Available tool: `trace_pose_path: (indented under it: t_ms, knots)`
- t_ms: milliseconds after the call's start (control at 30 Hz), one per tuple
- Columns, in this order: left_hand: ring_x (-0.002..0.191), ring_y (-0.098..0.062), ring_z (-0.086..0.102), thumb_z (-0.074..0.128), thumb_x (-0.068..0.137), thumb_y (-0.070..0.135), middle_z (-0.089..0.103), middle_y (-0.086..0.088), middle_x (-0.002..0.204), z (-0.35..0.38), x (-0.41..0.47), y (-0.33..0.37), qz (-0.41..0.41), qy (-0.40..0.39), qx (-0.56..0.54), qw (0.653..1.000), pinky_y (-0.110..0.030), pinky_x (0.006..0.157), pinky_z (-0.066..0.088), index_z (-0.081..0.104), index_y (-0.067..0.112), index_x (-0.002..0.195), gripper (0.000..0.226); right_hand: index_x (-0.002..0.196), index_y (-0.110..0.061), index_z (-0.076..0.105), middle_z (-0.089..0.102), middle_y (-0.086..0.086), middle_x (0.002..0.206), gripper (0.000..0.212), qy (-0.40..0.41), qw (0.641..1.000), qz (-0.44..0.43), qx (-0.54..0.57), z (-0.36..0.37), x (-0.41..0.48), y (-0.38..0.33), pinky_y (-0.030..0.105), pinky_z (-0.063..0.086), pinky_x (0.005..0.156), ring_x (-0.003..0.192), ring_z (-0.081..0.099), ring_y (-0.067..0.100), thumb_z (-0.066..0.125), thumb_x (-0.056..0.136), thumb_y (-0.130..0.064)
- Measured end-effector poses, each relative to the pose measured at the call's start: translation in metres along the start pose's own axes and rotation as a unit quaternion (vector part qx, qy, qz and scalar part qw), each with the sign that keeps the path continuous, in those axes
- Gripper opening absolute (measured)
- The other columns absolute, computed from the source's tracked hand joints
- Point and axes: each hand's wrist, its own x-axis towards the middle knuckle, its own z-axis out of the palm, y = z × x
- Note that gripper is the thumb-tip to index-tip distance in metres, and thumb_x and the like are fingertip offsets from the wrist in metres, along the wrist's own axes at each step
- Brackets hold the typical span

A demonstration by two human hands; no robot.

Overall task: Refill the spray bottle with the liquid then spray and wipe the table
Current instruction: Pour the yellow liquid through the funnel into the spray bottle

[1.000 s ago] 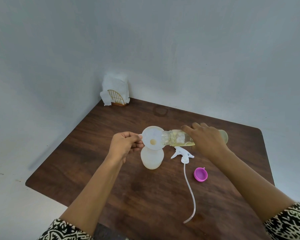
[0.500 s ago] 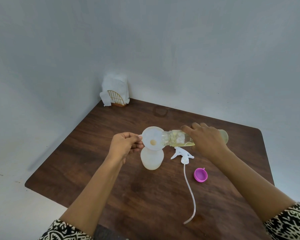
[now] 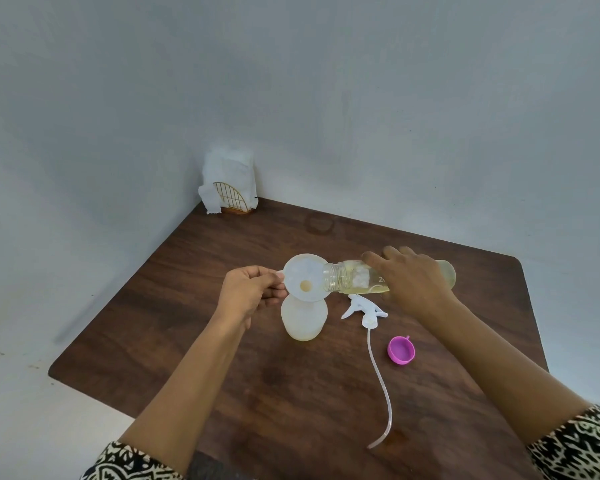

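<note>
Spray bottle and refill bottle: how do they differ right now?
The spray bottle stands upright on the table; the refill bottle is tipped sideways in the right hand. The spray bottle is frosted white; the refill bottle is clear, holding yellowish liquid. The spray bottle carries a funnel; the refill bottle's mouth meets its rim. Both are uncapped.

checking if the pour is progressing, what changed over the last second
Nothing visibly moved, was taken or let go. The right hand still holds the refill bottle tipped into the funnel, the left hand still pinches the funnel's edge over the spray bottle; trigger head and pink cap lie on the table as before.
</note>
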Motion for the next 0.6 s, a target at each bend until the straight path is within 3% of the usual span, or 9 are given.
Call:
trace_pose_path:
  t_ms: [600]
  knots:
    - [0.058, -0.012, 0.068, 0.069, 0.086, 0.006, 0.072, -0.010, 0.070, -0.0007, 0.0000, -0.0010, -0.001, 0.005, 0.008, 1.000, -0.022, 0.055, 0.056, 0.072, 0.004, 0.083, 0.005, 0.137, -0.031, 0.031, 0.053, -0.002, 0.114, 0.057, -0.003, 1.000, 0.003, 0.002, -0.0012, -0.0008, -0.0016, 0.026, 0.039, 0.066, 0.102, 0.055, 0.019, 0.058, 0.089, -0.017]
